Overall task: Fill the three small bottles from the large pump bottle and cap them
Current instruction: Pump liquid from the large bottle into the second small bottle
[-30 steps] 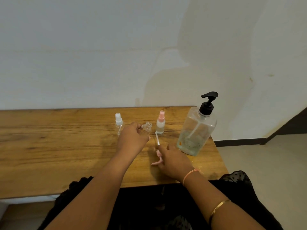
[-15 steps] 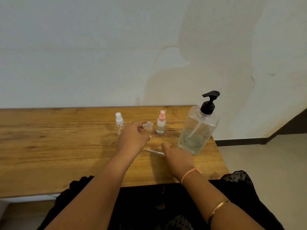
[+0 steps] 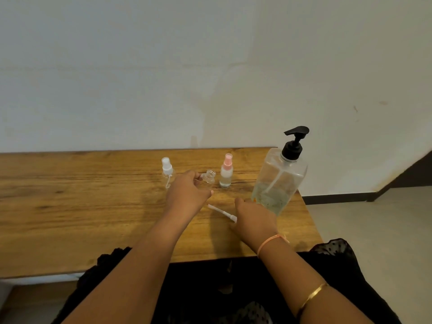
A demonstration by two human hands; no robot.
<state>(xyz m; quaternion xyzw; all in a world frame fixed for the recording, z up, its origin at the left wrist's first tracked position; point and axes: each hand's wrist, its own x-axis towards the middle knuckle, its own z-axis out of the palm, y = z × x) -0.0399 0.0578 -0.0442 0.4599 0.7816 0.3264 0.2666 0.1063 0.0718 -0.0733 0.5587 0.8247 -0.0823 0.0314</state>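
My left hand (image 3: pixel 187 195) grips the uncapped clear small bottle (image 3: pixel 208 177) and holds it tilted on the wooden table (image 3: pixel 70 206). My right hand (image 3: pixel 254 218) lies low on the table and covers the head of that bottle's spray cap. The cap's white tube (image 3: pixel 221 211) sticks out to the left, flat on the wood. The fingers reach the base of the large pump bottle (image 3: pixel 278 183), which has a black pump and some clear liquid. A white-capped small bottle (image 3: pixel 167 170) and a pink-capped one (image 3: pixel 226 173) stand behind my hands.
The table's right edge (image 3: pixel 308 220) runs just past the pump bottle, with floor beyond it. A white wall rises right behind the table. To the left of the small bottles there is only bare wood.
My right hand has turned the spray cap from upright to flat on the table and shifted toward the pump bottle. The left hand keeps its hold on the open bottle.
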